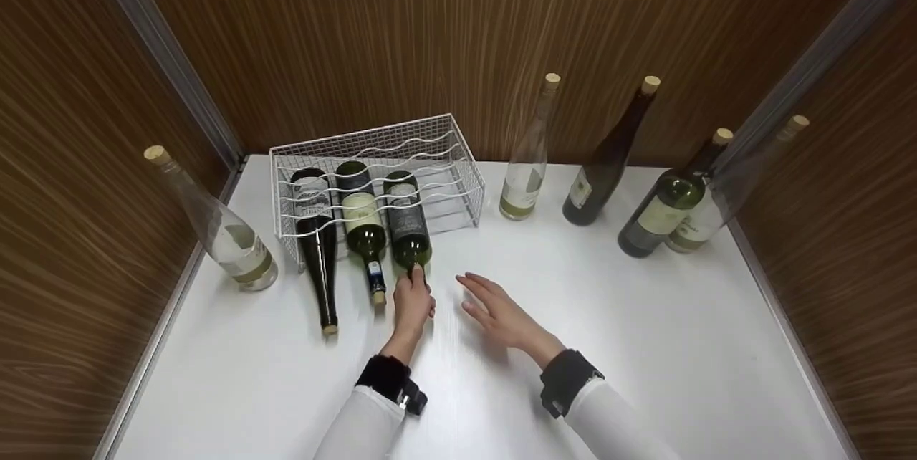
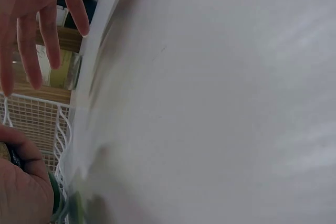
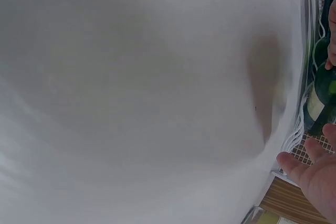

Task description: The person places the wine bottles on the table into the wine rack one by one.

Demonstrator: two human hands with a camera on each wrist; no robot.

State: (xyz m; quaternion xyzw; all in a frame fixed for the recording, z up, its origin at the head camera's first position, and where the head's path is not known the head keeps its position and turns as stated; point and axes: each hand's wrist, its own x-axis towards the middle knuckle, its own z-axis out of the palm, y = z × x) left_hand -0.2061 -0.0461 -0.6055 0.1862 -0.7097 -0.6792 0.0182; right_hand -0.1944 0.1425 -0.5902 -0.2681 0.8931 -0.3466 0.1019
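Note:
My left hand (image 1: 413,306) grips the neck of a dark green wine bottle (image 1: 407,220), which lies on its side in the white wire rack (image 1: 466,184). The curled fingers hide most of that neck; in the left wrist view a bit of the cork (image 2: 4,151) shows inside the fist. To its left, a green bottle with a cream label (image 1: 360,209) and a long dark bottle (image 1: 319,252) lie in the rack, necks toward me. My right hand (image 1: 501,317) hovers over the white table with fingers extended, holding nothing, right of the gripped bottle.
A clear corked bottle (image 1: 243,252) stands left of the rack. Right of it stand a clear bottle (image 1: 521,184), a tall dark one (image 1: 598,180), a green one (image 1: 659,213) and another clear one (image 1: 706,220) close together. Wood-grain panels (image 1: 358,30) enclose the white table (image 1: 645,345).

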